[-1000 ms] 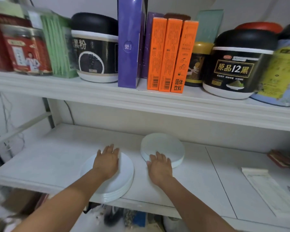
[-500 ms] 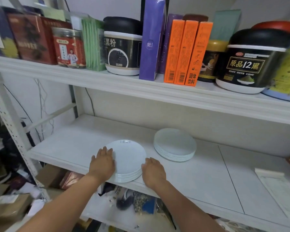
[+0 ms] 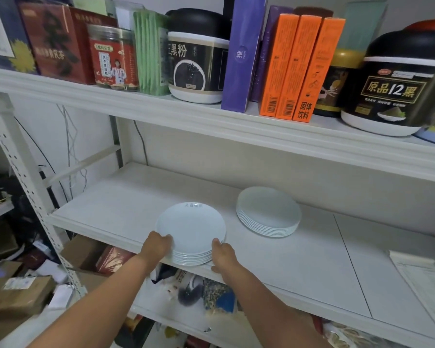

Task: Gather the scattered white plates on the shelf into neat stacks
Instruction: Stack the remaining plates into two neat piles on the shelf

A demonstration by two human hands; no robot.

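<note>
Two stacks of white plates stand on the white middle shelf [image 3: 116, 207]. The near stack [image 3: 191, 227] sits at the shelf's front edge, with faint grey lettering on its top plate. My left hand [image 3: 158, 244] grips its left rim and my right hand [image 3: 222, 254] presses against its right rim, so both hands hold the stack between them. The second stack [image 3: 269, 209] rests further back and to the right, untouched, a short gap away from the near one.
A paper leaflet [image 3: 422, 275] lies on the shelf's right end. The upper shelf carries jars, a purple box [image 3: 241, 54] and orange boxes [image 3: 299, 66] just overhead. Cardboard boxes [image 3: 18, 292] and packets clutter the floor and lower shelf. A perforated post [image 3: 23, 169] stands left.
My left hand came off the top of the near stack and my right hand left the far stack; both now clasp the near stack's sides. The view has drawn back and swung left.
</note>
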